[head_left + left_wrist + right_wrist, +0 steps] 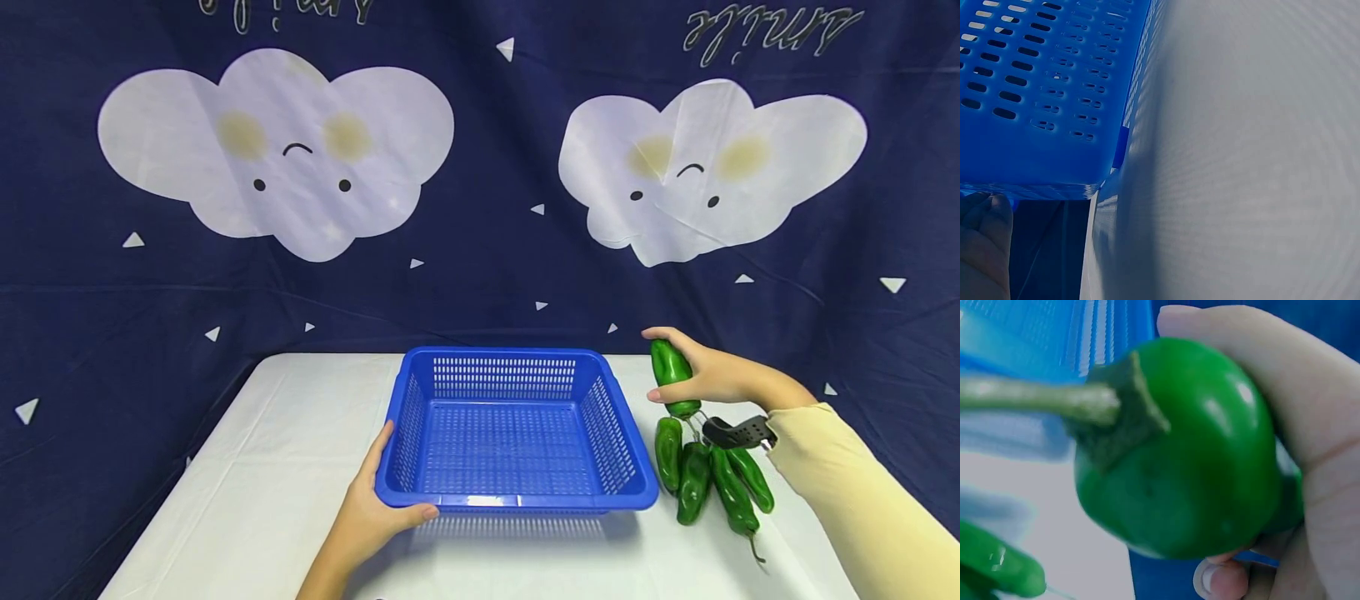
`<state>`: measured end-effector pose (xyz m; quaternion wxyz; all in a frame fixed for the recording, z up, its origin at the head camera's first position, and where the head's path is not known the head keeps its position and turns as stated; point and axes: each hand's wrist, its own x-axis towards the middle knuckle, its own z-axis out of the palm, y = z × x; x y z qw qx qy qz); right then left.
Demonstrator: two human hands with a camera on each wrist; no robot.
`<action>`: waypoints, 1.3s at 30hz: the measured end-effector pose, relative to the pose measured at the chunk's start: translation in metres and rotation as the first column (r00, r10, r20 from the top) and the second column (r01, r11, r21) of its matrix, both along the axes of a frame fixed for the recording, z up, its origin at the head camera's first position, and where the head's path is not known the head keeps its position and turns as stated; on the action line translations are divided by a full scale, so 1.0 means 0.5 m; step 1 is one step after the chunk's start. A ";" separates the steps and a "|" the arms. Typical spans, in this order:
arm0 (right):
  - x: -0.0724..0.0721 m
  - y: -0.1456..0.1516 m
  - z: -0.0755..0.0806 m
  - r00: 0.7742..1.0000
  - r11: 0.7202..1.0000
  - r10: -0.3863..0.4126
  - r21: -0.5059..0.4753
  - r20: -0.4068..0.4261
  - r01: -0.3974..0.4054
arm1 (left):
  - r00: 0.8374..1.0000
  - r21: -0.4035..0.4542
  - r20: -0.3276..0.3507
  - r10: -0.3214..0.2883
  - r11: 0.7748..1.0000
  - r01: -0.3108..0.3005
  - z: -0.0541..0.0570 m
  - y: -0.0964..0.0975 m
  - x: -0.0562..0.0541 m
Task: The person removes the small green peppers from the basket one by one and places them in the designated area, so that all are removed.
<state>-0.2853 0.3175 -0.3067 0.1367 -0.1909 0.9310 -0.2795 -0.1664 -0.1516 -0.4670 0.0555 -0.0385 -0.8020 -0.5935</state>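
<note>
A blue plastic basket (510, 450) with slotted walls is at the middle of the white table, its inside bare. My left hand (369, 508) grips its near left corner, thumb along the front rim and fingers by the left side; the left wrist view shows part of that hand (985, 247) against the basket's edge. To the right of the basket, my right hand (705, 372) holds a green pepper (672, 375) above the table. Its stem end faces the camera in the right wrist view, where thumb and fingers wrap the pepper (1185, 462).
Several more green peppers (693, 483) lie bunched on the white tablecloth (247, 475), just right of the basket and below the right hand. A dark blue curtain (495, 275) with cloud prints hangs behind the table. A black strap (738, 433) sits at the right wrist.
</note>
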 end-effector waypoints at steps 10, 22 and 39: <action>0.011 0.048 -0.051 0.999 0.994 -0.042 0.105 -0.002 0.042 | 1.000 -0.001 -0.002 0.001 1.000 -0.001 0.000 -0.001 0.005; 0.028 0.082 -0.140 0.991 0.966 -0.094 0.251 0.096 0.067 | 1.000 0.011 0.004 -0.003 1.000 0.003 0.001 0.000 0.005; 0.036 0.106 -0.183 0.994 0.931 -0.098 0.357 0.044 0.076 | 1.000 0.021 -0.003 -0.008 1.000 0.008 -0.002 0.001 -0.001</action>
